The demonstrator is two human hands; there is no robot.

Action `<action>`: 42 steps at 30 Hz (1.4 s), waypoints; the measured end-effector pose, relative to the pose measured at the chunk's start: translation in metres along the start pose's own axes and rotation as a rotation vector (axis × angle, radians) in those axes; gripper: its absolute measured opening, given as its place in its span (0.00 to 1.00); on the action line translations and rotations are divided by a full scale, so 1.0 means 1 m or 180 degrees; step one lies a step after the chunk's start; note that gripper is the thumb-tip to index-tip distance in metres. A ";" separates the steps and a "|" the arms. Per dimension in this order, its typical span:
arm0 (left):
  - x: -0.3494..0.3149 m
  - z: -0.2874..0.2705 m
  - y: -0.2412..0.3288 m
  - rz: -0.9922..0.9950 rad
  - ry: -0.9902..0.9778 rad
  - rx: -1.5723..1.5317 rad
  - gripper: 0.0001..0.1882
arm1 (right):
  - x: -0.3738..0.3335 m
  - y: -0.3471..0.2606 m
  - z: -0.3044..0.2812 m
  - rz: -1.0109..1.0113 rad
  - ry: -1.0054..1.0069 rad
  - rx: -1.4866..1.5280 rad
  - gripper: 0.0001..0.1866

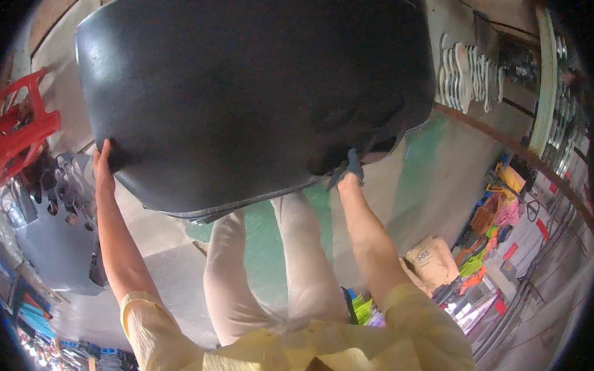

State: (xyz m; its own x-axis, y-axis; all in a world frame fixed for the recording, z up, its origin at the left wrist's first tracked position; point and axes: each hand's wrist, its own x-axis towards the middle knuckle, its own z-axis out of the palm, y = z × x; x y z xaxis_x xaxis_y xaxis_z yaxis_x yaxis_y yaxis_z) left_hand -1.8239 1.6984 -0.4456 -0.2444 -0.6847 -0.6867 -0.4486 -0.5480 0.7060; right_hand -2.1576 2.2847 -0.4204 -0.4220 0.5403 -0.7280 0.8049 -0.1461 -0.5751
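Head view: black sheet [253,88], at 12 o'clock in view, was held by both hands. From its centre: left hand [103,157] closed on edge at 8 o'clock; dark-gloved right hand [350,168] clasped on edge, 4 o'clock; white sole-shaped pieces [463,79] ranged at 3 o'clock.

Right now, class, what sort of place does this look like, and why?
Probably a footwear workshop: a row of white sole-shaped pieces, a large black sheet and a tan sack suggest it.
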 end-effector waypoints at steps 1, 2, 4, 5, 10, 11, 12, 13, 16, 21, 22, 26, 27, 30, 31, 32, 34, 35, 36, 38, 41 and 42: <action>-0.004 0.000 0.004 0.0064 0.0010 0.0301 0.35 | -0.009 0.000 -0.004 0.0201 -0.0097 0.0020 0.24; -0.009 -0.001 0.009 0.0054 0.0217 0.0597 0.36 | -0.019 0.000 -0.010 0.0459 -0.0416 0.0463 0.25; -0.021 -0.005 0.026 -0.0095 0.0734 0.1220 0.38 | -0.042 0.001 -0.023 0.0764 -0.0346 0.0378 0.34; -0.030 -0.012 0.037 -0.0078 0.0564 0.1010 0.39 | -0.053 0.002 -0.031 0.0970 -0.0276 0.0379 0.39; -0.084 -0.017 0.099 -0.0295 -0.0626 0.1225 0.41 | -0.094 -0.002 -0.054 0.0968 -0.0602 0.0490 0.13; -0.096 -0.010 0.108 -0.0231 -0.0732 0.1731 0.40 | -0.099 -0.004 -0.055 0.1209 -0.0809 0.0380 0.13; -0.109 0.002 0.116 -0.0271 -0.0281 0.2814 0.36 | -0.104 -0.006 -0.055 0.1496 -0.1114 0.0289 0.13; -0.126 0.015 0.124 0.0054 -0.0255 0.3244 0.32 | -0.108 -0.008 -0.054 0.1769 -0.1420 0.0195 0.12; -0.193 0.048 0.145 0.0580 -0.0030 0.2852 0.29 | -0.120 -0.014 -0.049 0.1676 -0.1495 -0.0489 0.12; -0.339 0.046 0.221 -0.0075 -0.0559 0.0573 0.27 | -0.143 -0.029 -0.050 0.3727 -0.0516 0.0635 0.14; -0.374 0.044 0.233 -0.0045 -0.0270 0.0528 0.27 | -0.148 -0.033 -0.054 0.3355 -0.0755 0.0247 0.14; -0.467 0.028 0.275 -0.0157 -0.0481 -0.1604 0.20 | -0.166 -0.049 -0.075 0.1797 -0.1455 -0.1594 0.14; -0.479 0.020 0.281 -0.0178 -0.0350 -0.1894 0.20 | -0.171 -0.053 -0.082 0.1688 -0.1540 -0.1790 0.14; -0.510 -0.006 0.282 -0.0167 0.0093 -0.2576 0.18 | -0.182 -0.067 -0.101 0.1439 -0.1783 -0.2216 0.14; -0.520 -0.014 0.275 -0.0169 0.0136 -0.2909 0.18 | -0.185 -0.072 -0.107 0.1347 -0.1826 -0.2353 0.14; -0.538 -0.023 0.266 -0.0052 0.0231 -0.2885 0.17 | -0.188 -0.077 -0.115 0.1263 -0.1902 -0.2501 0.14; -0.562 -0.039 0.241 0.0085 0.0579 -0.3050 0.17 | -0.196 -0.082 -0.124 0.1089 -0.2027 -0.2760 0.14; -0.576 -0.047 0.225 0.0111 0.0755 -0.3146 0.17 | -0.201 -0.082 -0.126 0.1019 -0.2088 -0.2873 0.14; -0.591 -0.060 0.208 0.0168 0.0882 -0.3289 0.16 | -0.207 -0.080 -0.131 0.0925 -0.2154 -0.3016 0.14; -0.626 -0.090 0.171 0.0224 0.1151 -0.3469 0.16 | -0.222 -0.070 -0.135 0.0744 -0.2274 -0.3287 0.15; -0.679 -0.137 0.119 0.0402 0.1463 -0.3681 0.18 | -0.258 -0.035 -0.141 0.0412 -0.2542 -0.3692 0.15; -0.700 -0.155 0.101 0.0466 0.1561 -0.3747 0.18 | -0.272 -0.019 -0.146 0.0305 -0.2644 -0.3829 0.15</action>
State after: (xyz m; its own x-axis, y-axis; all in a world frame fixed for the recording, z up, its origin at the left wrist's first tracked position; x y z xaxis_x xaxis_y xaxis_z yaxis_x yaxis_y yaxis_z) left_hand -1.5648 2.0477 0.1329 0.2263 -0.7411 -0.6321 0.6433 -0.3736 0.6683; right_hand -1.9978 2.2618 -0.1571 -0.1267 -0.1150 -0.9852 0.5225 0.8365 -0.1649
